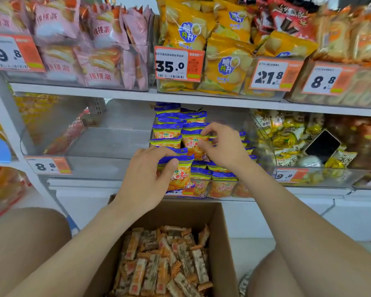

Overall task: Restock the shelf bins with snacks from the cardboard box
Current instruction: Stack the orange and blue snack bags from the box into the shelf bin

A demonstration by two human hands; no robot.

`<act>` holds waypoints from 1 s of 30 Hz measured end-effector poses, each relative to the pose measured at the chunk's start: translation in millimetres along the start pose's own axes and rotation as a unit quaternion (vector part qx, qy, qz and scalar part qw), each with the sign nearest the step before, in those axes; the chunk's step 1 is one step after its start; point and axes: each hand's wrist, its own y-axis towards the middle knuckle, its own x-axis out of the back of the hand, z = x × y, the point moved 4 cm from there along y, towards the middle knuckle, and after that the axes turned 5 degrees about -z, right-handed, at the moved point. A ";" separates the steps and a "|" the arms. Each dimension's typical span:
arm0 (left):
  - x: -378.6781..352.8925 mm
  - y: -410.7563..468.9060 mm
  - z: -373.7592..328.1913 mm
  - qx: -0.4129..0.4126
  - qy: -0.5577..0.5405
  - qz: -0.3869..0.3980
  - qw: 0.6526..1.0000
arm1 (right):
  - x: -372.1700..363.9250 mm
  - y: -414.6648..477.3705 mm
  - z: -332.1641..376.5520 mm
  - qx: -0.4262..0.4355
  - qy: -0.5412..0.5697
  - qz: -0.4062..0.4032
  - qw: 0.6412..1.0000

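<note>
Cardboard box [223, 232]: on the floor below the shelf, holding wrapped snack bars [165, 264].
Left hand [146, 179]: grips a blue-orange packet [180, 174] at the middle bin [221, 187] front.
Right hand [223, 146]: pinches an upper packet [193, 144] inside that bin.

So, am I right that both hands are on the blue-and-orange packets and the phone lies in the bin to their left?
Not quite: the head view shows the phone in the bin to their right. The left hand and right hand are indeed on the blue-and-orange packets.

Both hands, left [145, 179] and right [222, 144], each grip an orange-and-blue snack packet [181, 175] above the cardboard box [221, 232].
</note>
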 end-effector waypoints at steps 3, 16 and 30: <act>1.9 2.7 -1.7 0.006 -0.042 -0.001 0.999 | 22.9 -9.1 14.1 -0.001 0.089 -0.042 0.995; 2.4 6.1 -9.1 -0.054 0.026 -0.090 0.994 | 53.2 -43.1 6.3 -0.116 0.253 0.015 0.960; -12.3 10.5 22.1 0.018 0.053 0.023 0.998 | 4.0 -30.3 6.7 -0.075 0.058 -0.014 0.995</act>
